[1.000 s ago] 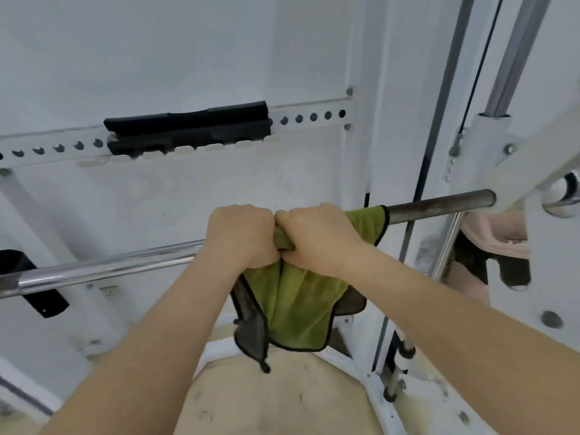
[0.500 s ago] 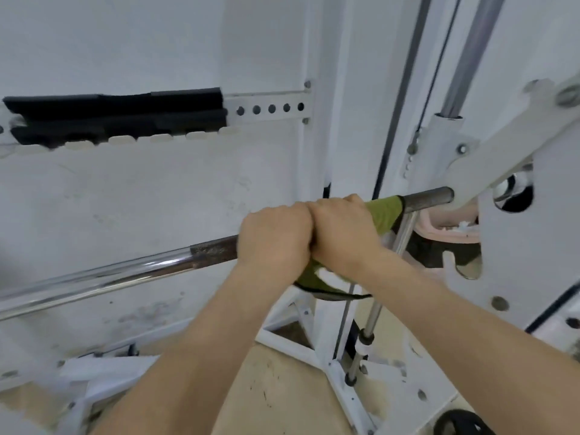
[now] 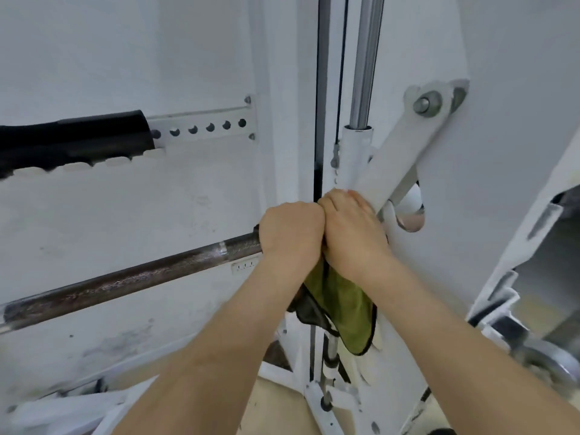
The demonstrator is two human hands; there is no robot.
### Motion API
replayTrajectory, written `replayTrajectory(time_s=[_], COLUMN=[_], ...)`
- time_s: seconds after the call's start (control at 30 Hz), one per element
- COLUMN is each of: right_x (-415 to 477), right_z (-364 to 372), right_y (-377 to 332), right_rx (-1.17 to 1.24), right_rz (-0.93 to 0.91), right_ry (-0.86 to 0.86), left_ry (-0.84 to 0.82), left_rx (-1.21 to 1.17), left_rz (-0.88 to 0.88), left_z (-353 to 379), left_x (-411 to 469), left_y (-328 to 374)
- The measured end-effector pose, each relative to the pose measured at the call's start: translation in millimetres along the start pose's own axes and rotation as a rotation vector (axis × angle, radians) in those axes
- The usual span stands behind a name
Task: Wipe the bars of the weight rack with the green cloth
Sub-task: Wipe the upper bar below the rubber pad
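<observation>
Mid-wipe: left hand [image 3: 290, 233] and right hand [image 3: 354, 238] touching, both clamped round green cloth [image 3: 343, 306] on knurled bar [image 3: 125, 281], up against white bracket [image 3: 398, 158]; next, probably slide leftward.

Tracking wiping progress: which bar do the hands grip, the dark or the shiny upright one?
The dark horizontal bar: left hand and right hand grip it with the cloth. The shiny upright bar rises above them, untouched.
</observation>
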State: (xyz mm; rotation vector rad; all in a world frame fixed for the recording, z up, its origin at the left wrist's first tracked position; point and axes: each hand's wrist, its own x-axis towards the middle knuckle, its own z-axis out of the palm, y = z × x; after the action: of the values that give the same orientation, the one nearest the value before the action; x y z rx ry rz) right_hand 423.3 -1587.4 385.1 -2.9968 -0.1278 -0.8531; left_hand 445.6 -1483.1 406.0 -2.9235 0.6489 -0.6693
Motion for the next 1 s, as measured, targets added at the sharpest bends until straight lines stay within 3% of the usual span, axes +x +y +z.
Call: replayTrajectory(time_s=[0.1,0.23,0.33,0.37,0.47,0.57,0.7,0.83,0.93,1.0], right_x=[-18,-60,-86,-86,-67,-47,-24,-1,13,13], right_z=[5,3,3,2,-5,1,9,16,9,8], right_y=[0,-5,-9,-10,-4,8,3,-48,-80,-94], right_rx=[0.097,0.428,0.562,0.703,1.560,2.057,2.259,2.280,2.439,2.399], right_rz=[0.086,0.271,0.430,0.515,0.882,0.963,0.930,1.068,1.096,1.053], right_ry=[0.114,0.243,0.133,0.024,-0.266,-0.211,-0.035,0.121,0.175,0.216], left_ry=[0.021,0.006,-0.013,-0.018,0.022,0.076,0.201,0.254,0.140,0.149], left_rx=[0.042,-0.004,-0.037,-0.036,0.030,0.076,0.107,-0.021,-0.246,-0.294], left_rz=[0.021,0.052,0.029,0.032,0.110,0.160,0.208,0.267,0.133,-0.037], left_z=[-2,0,3,4,4,4,4,-12,-38,-51], left_x=[12,25,33,34,30,16,-27,-79,-108,-114], left_y=[15,34,42,40,34,24,-18,-67,-96,-113])
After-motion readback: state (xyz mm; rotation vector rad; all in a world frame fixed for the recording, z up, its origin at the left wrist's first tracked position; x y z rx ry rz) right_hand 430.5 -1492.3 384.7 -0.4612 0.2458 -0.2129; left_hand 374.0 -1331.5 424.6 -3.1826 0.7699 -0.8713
